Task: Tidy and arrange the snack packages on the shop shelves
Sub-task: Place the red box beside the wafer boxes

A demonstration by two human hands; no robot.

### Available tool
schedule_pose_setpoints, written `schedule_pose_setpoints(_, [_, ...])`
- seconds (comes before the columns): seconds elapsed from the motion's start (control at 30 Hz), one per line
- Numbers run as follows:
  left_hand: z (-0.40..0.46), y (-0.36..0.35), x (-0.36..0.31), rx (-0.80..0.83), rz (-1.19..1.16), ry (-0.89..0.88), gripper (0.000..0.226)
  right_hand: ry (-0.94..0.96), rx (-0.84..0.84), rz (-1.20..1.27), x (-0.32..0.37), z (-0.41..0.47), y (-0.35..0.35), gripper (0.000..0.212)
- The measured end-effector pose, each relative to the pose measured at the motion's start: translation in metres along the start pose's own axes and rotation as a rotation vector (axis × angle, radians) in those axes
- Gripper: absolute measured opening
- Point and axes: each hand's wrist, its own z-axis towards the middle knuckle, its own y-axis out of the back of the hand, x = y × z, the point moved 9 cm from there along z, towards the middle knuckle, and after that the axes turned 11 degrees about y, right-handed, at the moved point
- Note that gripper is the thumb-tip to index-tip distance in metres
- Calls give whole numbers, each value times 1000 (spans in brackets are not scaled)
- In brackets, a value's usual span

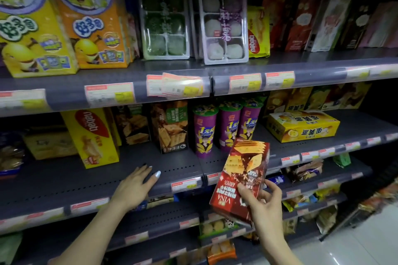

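Middle shelf (64, 180), left to right: one yellow wafer box (92, 137); two dark cracker boxes (170, 127); three purple cups (228, 129); one flat yellow cake box (301, 126).

Upper shelf: two cartoon boxes (64, 23), two clear mochi trays (193, 21).

Right hand (265, 202): closed around one red cracker box (241, 180), held upside down, near the shelf front.

Left hand (135, 187): fingers spread, holding nothing, flat on bare middle shelf.
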Motion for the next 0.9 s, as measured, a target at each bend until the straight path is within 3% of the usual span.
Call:
schedule_pose_setpoints(0.1, [-5,2,9,48,83,-62,67,48,108,-115,0,-26,-23,63])
schedule_pose_setpoints(0.17, [-10,8,20,48,17,-83,64,81,223,-213,4,-37,-45,63])
schedule_pose_setpoints(0.33, [-20,39,48,67,-503,-16,58,194,496,-610,33,-32,-117,64])
schedule_pose_setpoints(0.47, [-18,55,50,178,-959,-63,94,471,645,-1012,70,-8,-183,71])
schedule_pose_setpoints(0.7, [-14,70,50,18,-944,-206,87,855,1001,-1494,102,-3,-292,73])
schedule_pose_setpoints(0.83, [-6,74,56,-59,-893,-178,70,963,1095,-1461,104,-11,-328,78])
schedule_pose_setpoints(0.9, [-3,74,66,-109,-901,-112,64,1037,994,-1331,113,-13,-329,84])
